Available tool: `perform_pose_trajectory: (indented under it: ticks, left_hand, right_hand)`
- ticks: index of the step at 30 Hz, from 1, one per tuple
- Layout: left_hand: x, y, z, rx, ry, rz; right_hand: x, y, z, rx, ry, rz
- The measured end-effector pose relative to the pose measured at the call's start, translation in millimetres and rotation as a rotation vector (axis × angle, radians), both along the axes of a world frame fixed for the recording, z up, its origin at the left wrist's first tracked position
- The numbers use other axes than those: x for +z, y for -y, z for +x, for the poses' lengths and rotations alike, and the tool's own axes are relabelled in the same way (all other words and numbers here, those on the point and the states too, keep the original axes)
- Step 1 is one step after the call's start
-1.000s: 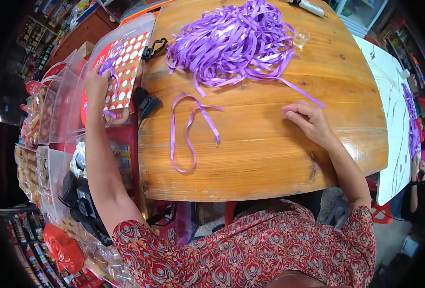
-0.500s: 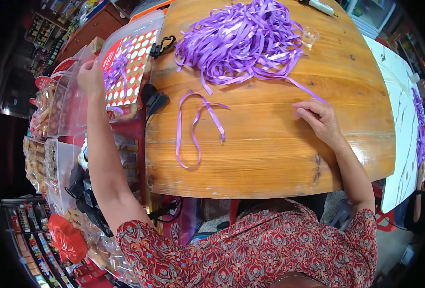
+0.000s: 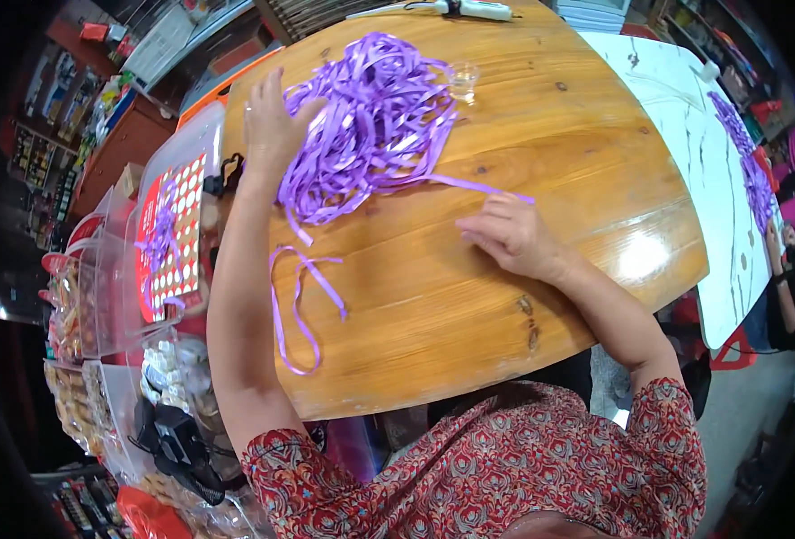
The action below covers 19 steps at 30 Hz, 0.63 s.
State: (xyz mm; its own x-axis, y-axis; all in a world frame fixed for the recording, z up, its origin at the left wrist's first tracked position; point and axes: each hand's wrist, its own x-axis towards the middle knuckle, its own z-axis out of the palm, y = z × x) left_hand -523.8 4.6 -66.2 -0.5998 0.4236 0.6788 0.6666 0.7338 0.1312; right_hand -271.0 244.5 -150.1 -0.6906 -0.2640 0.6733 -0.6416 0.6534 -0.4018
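Observation:
A large heap of purple ribbon [image 3: 371, 117] lies tangled on the wooden table [image 3: 595, 180]. At its left edge my left hand [image 3: 276, 121] reaches out with thumb and fingers apart, holding nothing I can see. My right hand [image 3: 514, 235] rests to the right of the heap with curled fingers. A strand end [image 3: 474, 186] runs from the heap to its knuckles. Whether anything is pinched under those fingers is hidden. Below the heap a separate ribbon piece [image 3: 278, 310] lies in a loose loop, with a small knot or fold at one end.
A clear plastic box [image 3: 207, 135] at the left holds a red and white dotted card [image 3: 186, 238] with purple ribbon on it. A small clear cup [image 3: 463, 81] and a white tool [image 3: 478, 10] sit farther back. More ribbon hangs by a white marbled table [image 3: 685, 162] at right.
My left hand has moved from the plastic box to the heap's left edge, its fingers now spread. The view has shifted, so the table's things appear farther left and lower. My right hand stays curled.

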Motion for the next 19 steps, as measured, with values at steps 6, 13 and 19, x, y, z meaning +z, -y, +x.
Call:
perform_pose_trajectory:
  ticks: [6, 13, 19]
  left_hand:
    - [-28.2, -62.3, 3.7, 0.141, 0.263, -0.253]
    - [-53.0, -47.9, -34.3, 0.168, 0.58, -0.265]
    - [-33.0, -55.1, -0.9, 0.375, 0.544, -0.243]
  right_hand:
    - [-4.3, -7.2, 0.4, -0.011, 0.011, 0.01]
    - [2.0, -11.8, -3.3, -0.056, -0.054, -0.032]
    - [6.6, -27.4, -5.8, -0.126, -0.045, -0.038]
